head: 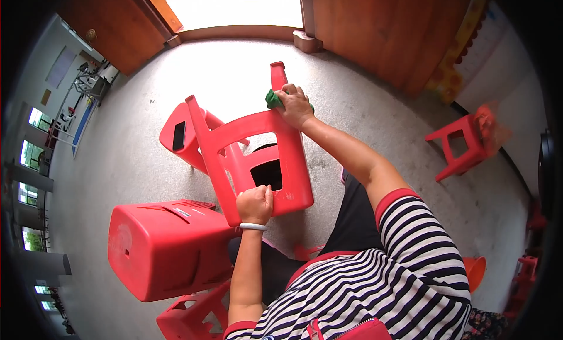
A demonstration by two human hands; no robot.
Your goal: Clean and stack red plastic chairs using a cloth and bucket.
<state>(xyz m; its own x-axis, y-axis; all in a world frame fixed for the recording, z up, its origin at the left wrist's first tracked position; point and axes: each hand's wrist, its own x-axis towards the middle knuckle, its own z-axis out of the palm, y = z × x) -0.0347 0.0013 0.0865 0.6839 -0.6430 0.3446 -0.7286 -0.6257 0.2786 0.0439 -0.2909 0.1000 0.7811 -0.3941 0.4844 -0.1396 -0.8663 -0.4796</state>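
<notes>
A red plastic stool (290, 164) is tilted in front of me, with one leg pointing toward the doorway. My left hand (254, 204), a pale bangle at its wrist, grips the stool's near edge beside the openings in its side. Farther up, my right hand (294, 105) presses a green cloth (273, 99) around the upper leg. Most of the cloth is hidden under the palm and fingers.
Another red stool (169, 129) to the left carries a black smartphone (179, 136). Nearer lies a larger red plastic stool or stack (149, 247). At right, a red stool (462, 146) holds a thin orange-red bag (487, 124). Wooden doors (387, 32) flank the bright doorway.
</notes>
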